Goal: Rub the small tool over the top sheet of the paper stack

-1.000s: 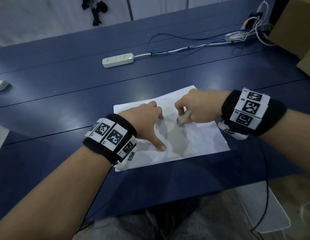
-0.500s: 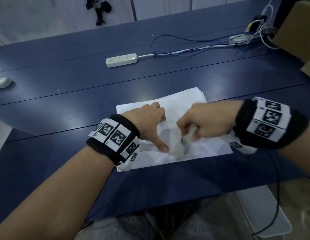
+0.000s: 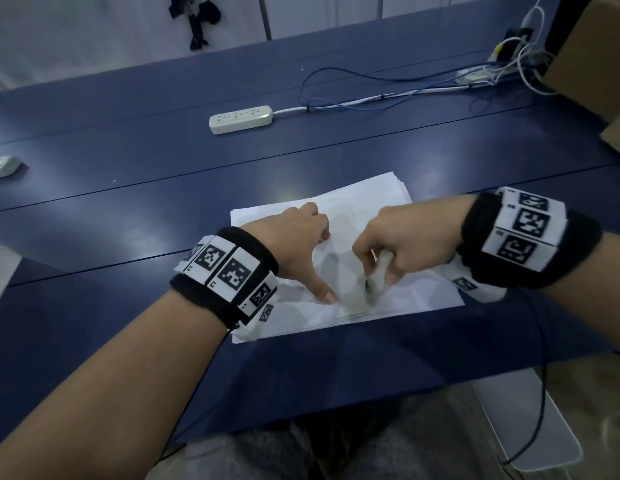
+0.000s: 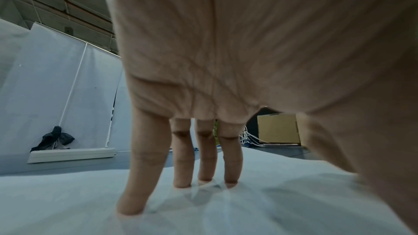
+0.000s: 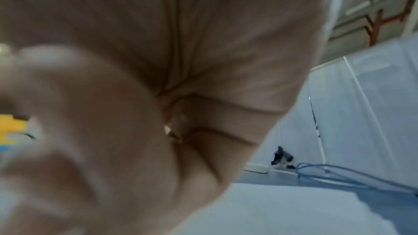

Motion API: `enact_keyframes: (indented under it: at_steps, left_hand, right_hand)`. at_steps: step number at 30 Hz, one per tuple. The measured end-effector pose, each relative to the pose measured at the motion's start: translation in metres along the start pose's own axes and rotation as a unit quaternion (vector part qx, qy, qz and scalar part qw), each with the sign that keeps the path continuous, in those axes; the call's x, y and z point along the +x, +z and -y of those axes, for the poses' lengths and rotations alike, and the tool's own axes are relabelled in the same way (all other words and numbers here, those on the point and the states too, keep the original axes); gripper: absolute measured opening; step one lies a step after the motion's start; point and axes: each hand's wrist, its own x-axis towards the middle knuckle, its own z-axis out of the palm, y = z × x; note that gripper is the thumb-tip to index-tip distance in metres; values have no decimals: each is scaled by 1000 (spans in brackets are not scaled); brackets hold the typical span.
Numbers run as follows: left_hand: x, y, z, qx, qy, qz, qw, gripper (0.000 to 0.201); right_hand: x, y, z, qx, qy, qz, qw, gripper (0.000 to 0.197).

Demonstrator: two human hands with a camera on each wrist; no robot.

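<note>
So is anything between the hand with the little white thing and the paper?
Nothing visible. The right hand grips a small white object, its tip down at the paper. The left hand presses the paper just beside it.

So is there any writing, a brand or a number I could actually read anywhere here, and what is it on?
No readable words anywhere.
Left wristband: black-and-white square code patterns; the tiny marks beside them are too small to read.
Right wristband: the same.
Small white object gripped by the right hand: blurred.
Paper: looks blank.
</note>
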Motion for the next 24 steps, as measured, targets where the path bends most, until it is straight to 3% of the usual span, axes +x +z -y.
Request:
enact_keyframes:
  at_steps: [4,6,10,12,16,18,21,22,24]
  left_hand:
    - [0,0,0,-1,0,1,1000,103]
    - [1,1,1,0,0,-1,1000,103]
    - [2,0,1,2,-1,-2,1000,103]
    - [2,0,0,4,-2,1,1000,103]
    - [0,-1,-1,4,-3,7,1000,103]
    - [0,0,0,2,-3,5,1000,103]
    - [0,0,1,0,-5,2,1000,102]
    - [0,-1,1,-1,-4,3,1000,102]
    - [0,-1,0,-1,1,4,1000,103]
  right_hand:
    - [10,-10,-10,-21,71,-124,990,15]
    - [5,-6,-11,-19,41,-96,994,9]
    - [-7,2,-3,-1,-13,46,999,15]
    - [0,-2,-6,-5,5,18,1000,12]
    - [9,-10,-11,-24,71,-129,989,11]
    - [1,-7,-10,-23,41,-95,994,8]
    - [-10,0,-1,-10,-13,25,1000,15]
    - [-10,-1,0,-10,-17,31,999,15]
    - [-1,-5,-4,-24,8,-29,999,13]
